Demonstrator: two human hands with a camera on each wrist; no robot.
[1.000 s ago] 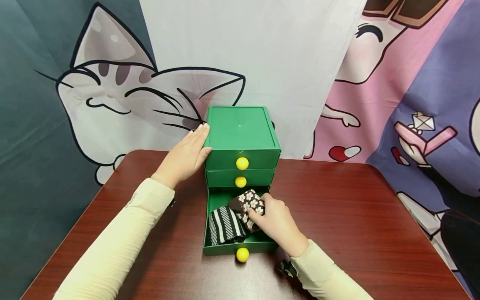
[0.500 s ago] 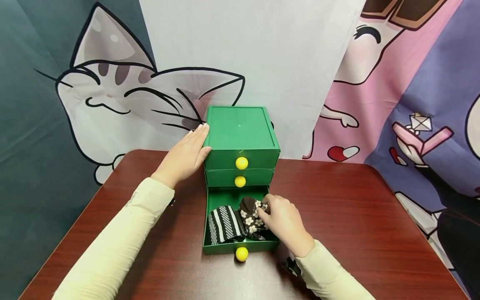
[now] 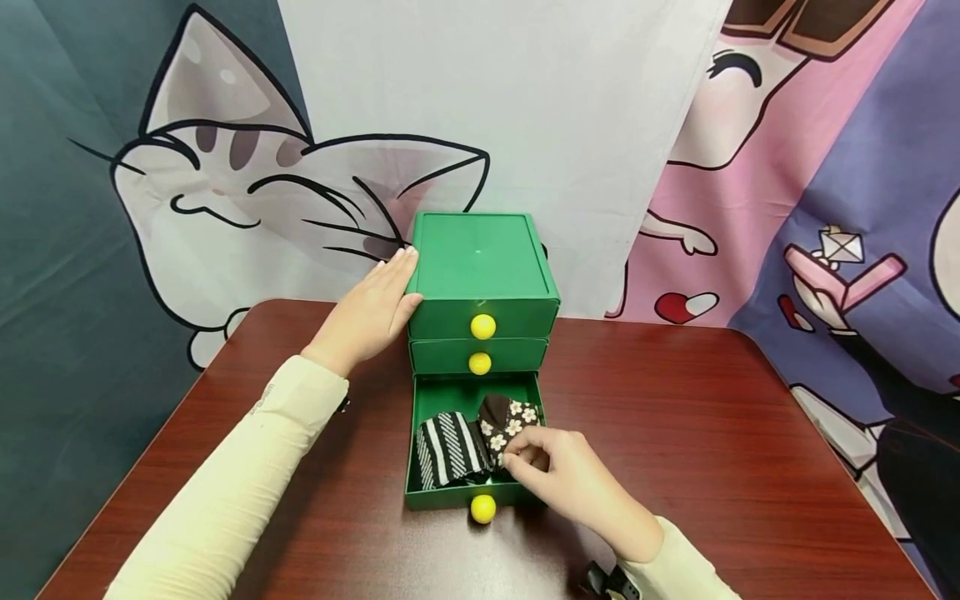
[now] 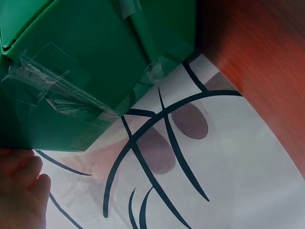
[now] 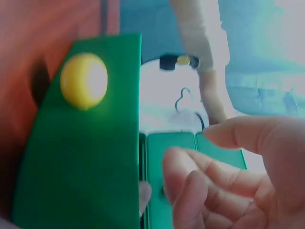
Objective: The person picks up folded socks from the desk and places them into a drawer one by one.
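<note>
A green drawer cabinet point(image 3: 480, 258) stands on the table, its bottom drawer point(image 3: 442, 498) pulled out. Inside lie a folded black-and-white striped sock bundle point(image 3: 450, 450) on the left and a folded dark flowered sock bundle point(image 3: 504, 421) on the right. My left hand point(image 3: 366, 310) rests with straight fingers against the cabinet's left side. Over the drawer's front right corner hovers my right hand point(image 3: 573, 479), fingers loosely bent, partly hiding the flowered socks. In the right wrist view, that hand's thumb point(image 5: 238, 133) is apart from the fingers, with nothing held between them.
Two upper drawers are closed, with yellow knobs point(image 3: 483, 326); another yellow knob point(image 3: 483, 509) sticks out from the bottom drawer's front. The brown table point(image 3: 675, 442) extends to both sides. Behind it hangs a cartoon-printed cloth point(image 3: 555, 108).
The flowered socks moved to the right side of the drawer, beside the striped ones. My right hand let go of them and shifted toward the drawer's front. My left hand stayed put.
</note>
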